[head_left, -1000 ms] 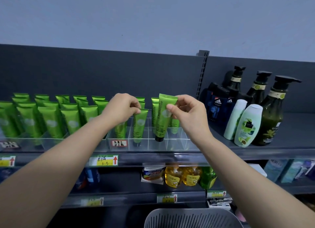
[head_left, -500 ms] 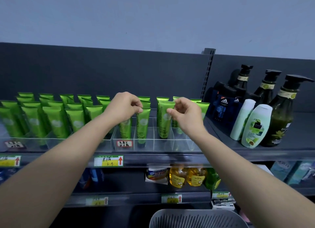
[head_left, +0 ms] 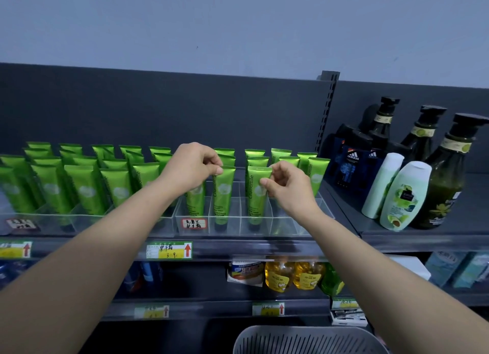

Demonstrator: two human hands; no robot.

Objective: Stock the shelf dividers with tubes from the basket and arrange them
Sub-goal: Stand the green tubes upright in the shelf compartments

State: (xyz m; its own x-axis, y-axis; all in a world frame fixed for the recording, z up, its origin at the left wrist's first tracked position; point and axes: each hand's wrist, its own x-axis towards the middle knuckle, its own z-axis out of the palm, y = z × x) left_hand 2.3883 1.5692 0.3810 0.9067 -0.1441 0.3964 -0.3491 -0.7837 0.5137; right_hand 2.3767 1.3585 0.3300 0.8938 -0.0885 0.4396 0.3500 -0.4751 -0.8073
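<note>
Rows of green tubes (head_left: 87, 189) stand cap-down in clear shelf dividers (head_left: 287, 221) on the top shelf. My left hand (head_left: 191, 167) pinches the top edge of a front green tube (head_left: 223, 195) in a middle slot. My right hand (head_left: 287, 188) pinches the upper right side of the neighbouring front tube (head_left: 255, 195), which stands in its own slot. The grey slotted basket (head_left: 307, 340) sits below at the bottom edge; its contents are hidden.
Dark pump bottles (head_left: 447, 174) and white lotion bottles (head_left: 404, 195) stand on the shelf to the right, past a slotted upright post (head_left: 326, 110). Yellow bottles (head_left: 293, 274) sit on the shelf below. Price tags (head_left: 169, 250) line the shelf edges.
My right hand lowered the tube it held above the dividers down into a front slot and still holds it. My left hand stayed on its tube.
</note>
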